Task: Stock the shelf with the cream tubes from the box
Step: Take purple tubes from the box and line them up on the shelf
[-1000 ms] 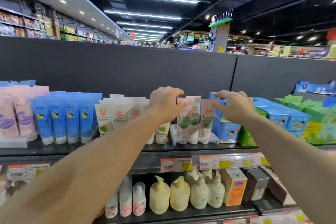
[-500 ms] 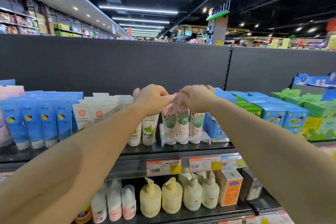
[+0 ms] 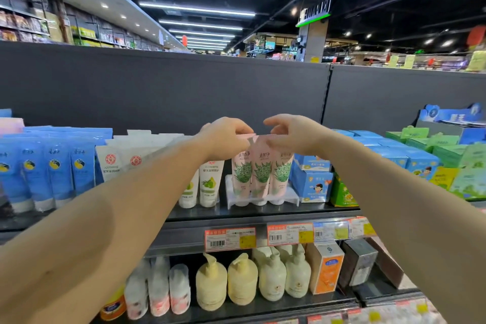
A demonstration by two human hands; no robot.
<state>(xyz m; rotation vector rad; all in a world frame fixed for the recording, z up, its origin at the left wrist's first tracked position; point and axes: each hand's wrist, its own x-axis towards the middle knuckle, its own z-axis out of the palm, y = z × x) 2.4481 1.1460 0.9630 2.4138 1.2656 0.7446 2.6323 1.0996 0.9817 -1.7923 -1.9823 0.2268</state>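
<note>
Three pink aloe cream tubes (image 3: 261, 176) stand cap-down in a clear holder (image 3: 263, 198), light and squashy, likely best handled by their stiff crimped tops, where the left hand (image 3: 226, 137) and right hand (image 3: 292, 134) pinch them

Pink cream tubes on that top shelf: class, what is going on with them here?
A person is stocking a shop shelf. Both hands reach to the pink cream tubes, which stand upright in a clear holder on the top shelf. The left hand pinches the flat top end of one tube; the right hand hovers at the tube tops, fingers curled. No box is in view.
</note>
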